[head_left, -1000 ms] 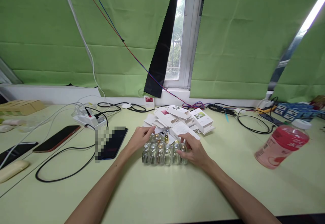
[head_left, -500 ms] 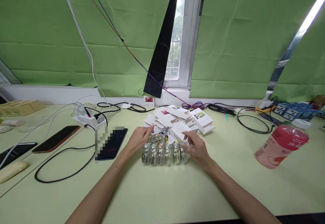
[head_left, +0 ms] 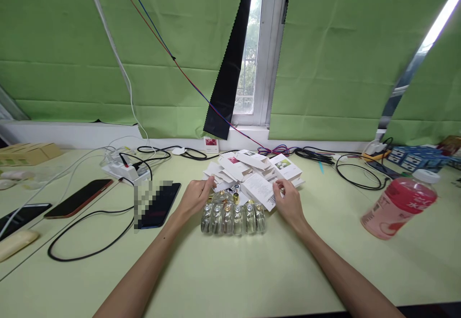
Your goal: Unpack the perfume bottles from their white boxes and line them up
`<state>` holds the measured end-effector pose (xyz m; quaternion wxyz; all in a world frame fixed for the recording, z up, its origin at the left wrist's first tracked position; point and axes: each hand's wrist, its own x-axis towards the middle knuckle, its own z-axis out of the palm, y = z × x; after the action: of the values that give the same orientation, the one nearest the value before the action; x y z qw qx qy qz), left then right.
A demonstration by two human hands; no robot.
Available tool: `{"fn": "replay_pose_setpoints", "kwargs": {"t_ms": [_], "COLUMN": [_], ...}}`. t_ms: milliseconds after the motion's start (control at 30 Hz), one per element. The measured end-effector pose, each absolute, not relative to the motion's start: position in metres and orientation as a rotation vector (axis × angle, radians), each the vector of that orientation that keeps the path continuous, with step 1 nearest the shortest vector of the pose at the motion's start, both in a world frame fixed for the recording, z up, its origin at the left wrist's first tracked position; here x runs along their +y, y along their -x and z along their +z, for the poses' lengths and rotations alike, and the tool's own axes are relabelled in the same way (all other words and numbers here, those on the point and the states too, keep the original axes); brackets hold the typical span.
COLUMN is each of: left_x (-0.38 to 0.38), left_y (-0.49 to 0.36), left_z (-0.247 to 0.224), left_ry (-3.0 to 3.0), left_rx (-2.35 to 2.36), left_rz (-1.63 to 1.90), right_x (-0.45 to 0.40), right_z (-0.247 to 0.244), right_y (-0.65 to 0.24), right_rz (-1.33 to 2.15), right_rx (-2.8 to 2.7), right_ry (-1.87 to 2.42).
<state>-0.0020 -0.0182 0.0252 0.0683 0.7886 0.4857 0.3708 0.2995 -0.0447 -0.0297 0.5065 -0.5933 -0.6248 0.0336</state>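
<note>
Several small clear glass bottles (head_left: 238, 221) with silver and gold necks stand in a row, with more right behind them. My left hand (head_left: 196, 197) is at their left end, its fingers curled and pressed together; what they hold, if anything, is hidden. To the right of the row, my right hand (head_left: 289, 202) pinches at the right edge of a white printed box (head_left: 258, 190) with a barcode. That box lies at the front of a pile of flattened white boxes (head_left: 236, 165). A gold cap (head_left: 236, 196) sits between bottles and pile.
A pink drink bottle (head_left: 399, 205) stands at the right. A dark phone (head_left: 160, 207), a looped black cable (head_left: 72, 259) and a white power strip (head_left: 126, 168) lie at the left. Blue boxes (head_left: 418, 158) are at the far right; coiled cables (head_left: 313, 154) run along the wall.
My right hand has moved right, off the bottles' right end to the white box's edge, uncovering its barcode. My left hand has shifted slightly left. The bottle row looks unmoved.
</note>
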Motion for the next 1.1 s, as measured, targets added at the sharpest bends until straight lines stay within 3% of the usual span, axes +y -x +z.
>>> {"fn": "replay_pose_setpoints", "kwargs": {"t_ms": [367, 1100], "left_x": [-0.018, -0.02], "left_y": [0.002, 0.001], "left_z": [0.024, 0.026], "left_ry": [-2.375, -2.36], "left_rx": [1.457, 1.461], "left_rz": [1.107, 1.078], "right_x": [-0.044, -0.052], "right_z": [-0.03, -0.014], "right_y": [-0.3, -0.295], "right_rz": [0.244, 0.154], "right_rx": [-1.499, -1.244], "right_ry": [1.472, 1.348]}}
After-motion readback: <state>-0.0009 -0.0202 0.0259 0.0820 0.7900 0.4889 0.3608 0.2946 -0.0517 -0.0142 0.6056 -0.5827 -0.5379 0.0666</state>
